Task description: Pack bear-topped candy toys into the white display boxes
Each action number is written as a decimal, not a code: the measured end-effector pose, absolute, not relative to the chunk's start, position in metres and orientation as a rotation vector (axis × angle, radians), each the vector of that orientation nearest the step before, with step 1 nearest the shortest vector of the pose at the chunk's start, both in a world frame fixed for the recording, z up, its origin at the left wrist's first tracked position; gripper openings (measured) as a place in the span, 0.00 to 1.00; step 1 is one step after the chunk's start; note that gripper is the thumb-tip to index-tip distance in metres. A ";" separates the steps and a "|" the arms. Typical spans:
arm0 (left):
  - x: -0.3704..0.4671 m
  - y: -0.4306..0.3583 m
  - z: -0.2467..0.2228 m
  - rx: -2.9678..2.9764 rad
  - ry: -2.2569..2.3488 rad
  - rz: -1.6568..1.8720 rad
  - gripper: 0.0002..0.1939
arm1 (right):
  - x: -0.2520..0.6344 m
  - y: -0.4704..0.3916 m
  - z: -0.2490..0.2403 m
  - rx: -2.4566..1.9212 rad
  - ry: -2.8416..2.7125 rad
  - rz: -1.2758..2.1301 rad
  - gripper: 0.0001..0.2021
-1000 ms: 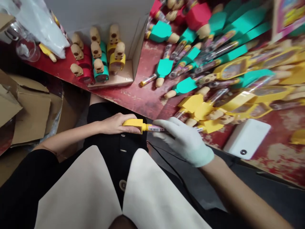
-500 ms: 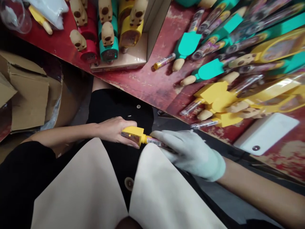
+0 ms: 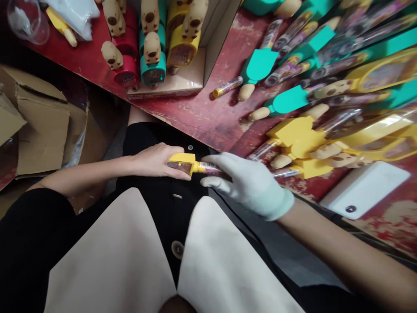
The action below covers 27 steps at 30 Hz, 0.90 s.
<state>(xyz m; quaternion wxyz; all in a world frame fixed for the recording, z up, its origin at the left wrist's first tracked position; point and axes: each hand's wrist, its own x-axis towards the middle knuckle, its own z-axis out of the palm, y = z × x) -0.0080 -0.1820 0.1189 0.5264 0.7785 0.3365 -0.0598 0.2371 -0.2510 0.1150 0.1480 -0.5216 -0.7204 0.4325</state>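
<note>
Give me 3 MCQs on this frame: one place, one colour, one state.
1. Where is the white box?
A. on the red table
B. on the lap
C. in the carton

2. What colour is the piece in the left hand?
A. teal
B. red
C. yellow

3. What covers the right hand?
A. nothing
B. a white glove
C. a bag

Answers:
1 A, it lies on the tabletop at right.
2 C, the body is yellow.
3 B, a glove covers it while gripping the tube.

Two hands, one yellow toy, one white box.
</note>
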 end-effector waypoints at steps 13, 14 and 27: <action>-0.004 -0.190 0.140 2.596 0.668 -0.300 0.18 | 0.219 -0.265 0.119 -1.533 -1.004 2.290 0.34; -0.004 -0.188 0.138 2.620 0.655 -0.308 0.18 | 0.220 -0.264 0.113 -1.511 -0.901 2.371 0.35; 0.001 -0.147 0.152 2.108 0.754 -0.083 0.32 | 0.234 -0.234 0.099 -1.420 -2.255 0.803 0.32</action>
